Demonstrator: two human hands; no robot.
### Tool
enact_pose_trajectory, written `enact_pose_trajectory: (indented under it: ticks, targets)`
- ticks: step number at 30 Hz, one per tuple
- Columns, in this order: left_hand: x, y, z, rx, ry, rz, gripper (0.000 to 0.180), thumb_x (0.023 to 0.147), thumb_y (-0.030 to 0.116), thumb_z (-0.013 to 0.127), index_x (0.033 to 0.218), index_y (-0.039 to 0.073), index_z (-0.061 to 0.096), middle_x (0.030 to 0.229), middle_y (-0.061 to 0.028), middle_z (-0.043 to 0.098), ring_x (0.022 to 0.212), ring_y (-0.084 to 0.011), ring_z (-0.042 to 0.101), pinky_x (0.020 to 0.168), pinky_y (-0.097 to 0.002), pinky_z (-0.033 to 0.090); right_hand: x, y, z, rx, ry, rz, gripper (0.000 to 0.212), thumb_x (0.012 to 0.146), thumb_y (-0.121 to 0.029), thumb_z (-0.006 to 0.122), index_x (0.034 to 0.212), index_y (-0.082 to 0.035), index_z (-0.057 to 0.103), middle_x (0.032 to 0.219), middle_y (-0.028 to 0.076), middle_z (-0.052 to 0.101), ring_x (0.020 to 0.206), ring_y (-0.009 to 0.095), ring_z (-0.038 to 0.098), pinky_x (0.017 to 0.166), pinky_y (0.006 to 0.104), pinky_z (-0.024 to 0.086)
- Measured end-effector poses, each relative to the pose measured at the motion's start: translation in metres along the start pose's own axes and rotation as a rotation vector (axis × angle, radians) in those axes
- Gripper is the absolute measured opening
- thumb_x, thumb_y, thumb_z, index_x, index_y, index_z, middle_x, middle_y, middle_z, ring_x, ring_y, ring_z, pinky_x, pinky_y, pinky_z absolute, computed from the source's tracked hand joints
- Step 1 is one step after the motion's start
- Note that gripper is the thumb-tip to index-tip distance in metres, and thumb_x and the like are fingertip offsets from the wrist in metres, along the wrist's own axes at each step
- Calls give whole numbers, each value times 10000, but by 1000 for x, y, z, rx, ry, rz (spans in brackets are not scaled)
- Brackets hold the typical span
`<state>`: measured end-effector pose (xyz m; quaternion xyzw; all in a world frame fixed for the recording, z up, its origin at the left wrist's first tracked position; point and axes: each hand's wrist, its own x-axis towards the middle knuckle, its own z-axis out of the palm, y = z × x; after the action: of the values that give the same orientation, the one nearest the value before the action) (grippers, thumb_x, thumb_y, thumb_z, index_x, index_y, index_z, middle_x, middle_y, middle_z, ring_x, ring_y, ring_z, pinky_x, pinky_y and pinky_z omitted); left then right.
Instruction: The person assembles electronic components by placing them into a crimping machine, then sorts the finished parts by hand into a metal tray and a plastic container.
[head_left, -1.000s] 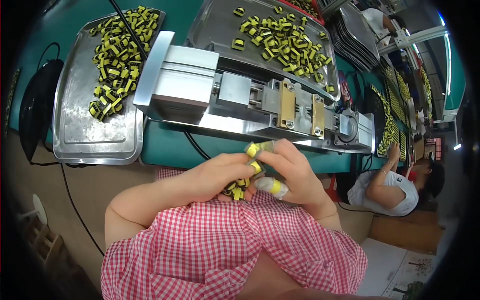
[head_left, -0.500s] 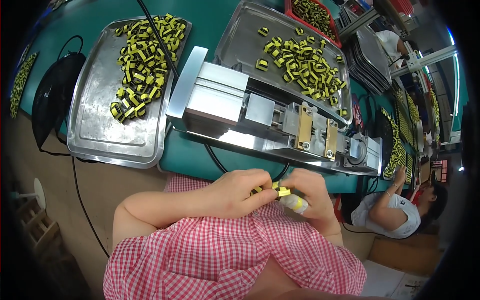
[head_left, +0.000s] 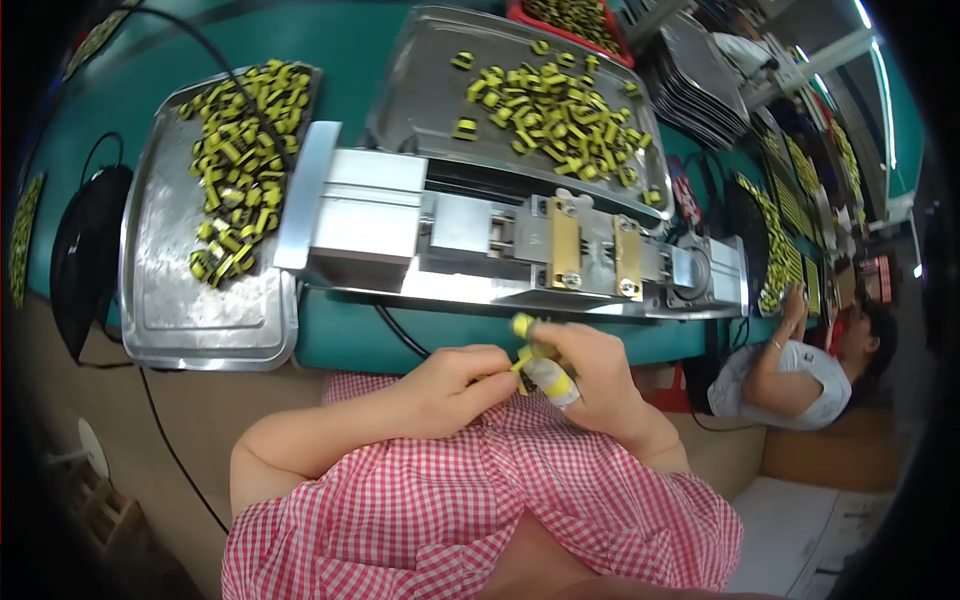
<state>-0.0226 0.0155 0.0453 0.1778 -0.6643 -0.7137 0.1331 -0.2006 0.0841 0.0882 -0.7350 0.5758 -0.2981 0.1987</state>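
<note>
In front of my checked top, both hands meet at a small yellow-and-black part (head_left: pixel 515 368). My left hand (head_left: pixel 455 390) is closed, with thumb and fingertips pinched on it. From the other side my right hand (head_left: pixel 598 375) reaches in; its thumb, wrapped in white and yellow tape (head_left: pixel 552 381), and a finger close around the part's right end. The right forefinger is lifted away and shows a yellow tip. The part is mostly covered by fingers, so its exact shape is hidden.
A metal clamping fixture (head_left: pixel 455 222) with brass plates lies just beyond my hands. Trays of similar yellow-and-black parts stand left (head_left: pixel 150 270) and behind (head_left: pixel 420 110). A red basket (head_left: pixel 625 48) and stacked trays (head_left: pixel 695 90) are farther back. Another person (head_left: pixel 780 380) sits at right.
The head view has shifted, so the bench appears farther left. My right forefinger has lifted away from the part, while my left hand keeps its pinch.
</note>
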Motion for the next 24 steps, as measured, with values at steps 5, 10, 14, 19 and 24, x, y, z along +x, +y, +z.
enact_pose_trajectory:
  ticks: [5,10,14,19,24]
  targets:
    - [-1,2,-4,-303,-36,-176,253,905,216,450,775,25,556,749,-19,583,696,-78,526,633,-235,429,1,0,-12,209,-140,-39,458,652,-212,745,1017,-11,553,733,93,561,636,217,557,562,297,433]
    - [6,0,-6,-362,-152,-89,250,910,225,441,815,15,539,763,-41,579,693,-88,528,614,-226,426,1,1,-27,205,-154,-19,432,632,-197,757,981,-20,575,715,78,557,624,197,551,566,283,429]
    - [2,-3,-10,-729,-121,-107,259,918,236,393,843,13,501,812,-117,559,748,-195,556,642,-263,440,11,-2,-63,-129,122,114,363,646,-111,734,956,2,584,718,71,571,620,156,553,581,267,443]
    - [1,0,-12,-897,-81,-64,263,922,252,347,858,22,459,806,-137,538,708,-183,515,476,-233,371,29,20,-79,-514,130,29,342,677,-59,676,993,-10,556,775,128,576,672,253,565,602,318,452]
    - [-2,-2,-12,-866,-9,-65,258,917,251,345,855,30,462,795,-132,535,692,-177,510,460,-225,365,42,15,-81,-743,-86,0,367,644,13,609,1003,4,534,826,141,563,761,298,555,654,368,448]
